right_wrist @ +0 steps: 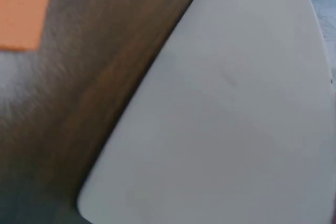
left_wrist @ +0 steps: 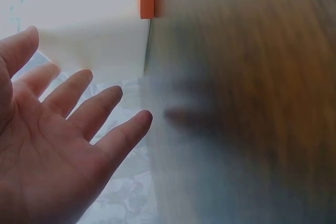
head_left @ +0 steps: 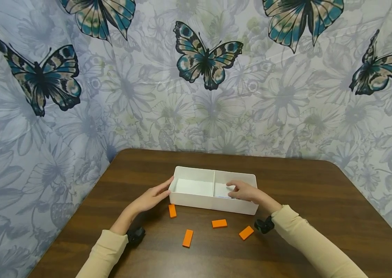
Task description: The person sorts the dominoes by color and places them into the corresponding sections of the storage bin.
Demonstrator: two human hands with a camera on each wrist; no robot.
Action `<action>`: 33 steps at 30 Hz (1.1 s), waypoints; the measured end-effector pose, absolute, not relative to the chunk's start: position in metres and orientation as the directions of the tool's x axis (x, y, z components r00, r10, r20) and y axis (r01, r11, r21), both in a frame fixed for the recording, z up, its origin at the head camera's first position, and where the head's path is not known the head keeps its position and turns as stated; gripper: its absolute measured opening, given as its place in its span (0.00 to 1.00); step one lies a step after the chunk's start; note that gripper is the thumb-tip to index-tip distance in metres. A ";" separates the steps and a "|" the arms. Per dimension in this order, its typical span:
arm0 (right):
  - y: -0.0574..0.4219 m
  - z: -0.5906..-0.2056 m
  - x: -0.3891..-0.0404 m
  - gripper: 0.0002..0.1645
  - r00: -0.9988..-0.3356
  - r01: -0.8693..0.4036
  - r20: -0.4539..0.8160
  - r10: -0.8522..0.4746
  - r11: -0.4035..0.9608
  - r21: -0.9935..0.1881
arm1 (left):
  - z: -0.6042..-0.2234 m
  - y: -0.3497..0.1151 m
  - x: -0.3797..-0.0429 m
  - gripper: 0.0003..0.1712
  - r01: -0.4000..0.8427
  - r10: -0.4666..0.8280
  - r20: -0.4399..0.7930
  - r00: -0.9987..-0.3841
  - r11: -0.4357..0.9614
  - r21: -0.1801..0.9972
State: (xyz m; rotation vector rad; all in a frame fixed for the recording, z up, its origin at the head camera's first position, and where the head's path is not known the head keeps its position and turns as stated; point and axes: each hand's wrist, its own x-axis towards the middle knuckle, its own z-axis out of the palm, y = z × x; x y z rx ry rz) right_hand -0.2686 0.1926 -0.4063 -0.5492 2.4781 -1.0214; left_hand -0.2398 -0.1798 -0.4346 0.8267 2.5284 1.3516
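A white two-compartment box [head_left: 203, 201] sits on the table, one divider [head_left: 213, 184] across its inside. My left hand [head_left: 154, 196] rests against the box's left end, its fingers spread and extended; the left wrist view shows its bare palm [left_wrist: 58, 145]. Over the right compartment my right hand [head_left: 245, 190] reaches in, thumb and index finger apart. A small bluish-white item, too small to identify, lies low in that compartment by the front wall. The right wrist view shows the box's outer wall [right_wrist: 210, 108] but not the hand.
Several flat orange blocks lie in front of the box: one block [head_left: 172, 211] near its left corner, another block [head_left: 187, 238] closer to me, a third block [head_left: 219, 223] at the middle, and one block [head_left: 246, 233] by the right wrist. Behind the brown table [head_left: 154, 162] hangs butterfly-patterned cloth [head_left: 210, 116].
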 end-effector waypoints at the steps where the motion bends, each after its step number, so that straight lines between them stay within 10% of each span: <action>1: 0.193 -0.406 -0.269 0.27 -0.846 -0.196 -0.218 -0.487 0.663 -0.722 | -0.430 -0.179 -0.237 0.32 0.399 0.542 0.118 -0.832 0.437 0.806; 33: 0.244 -0.361 -0.253 0.31 -0.808 -0.153 -0.151 -0.570 0.450 -0.880 | -0.404 -0.172 -0.224 0.31 0.403 0.562 0.108 -0.820 0.433 0.806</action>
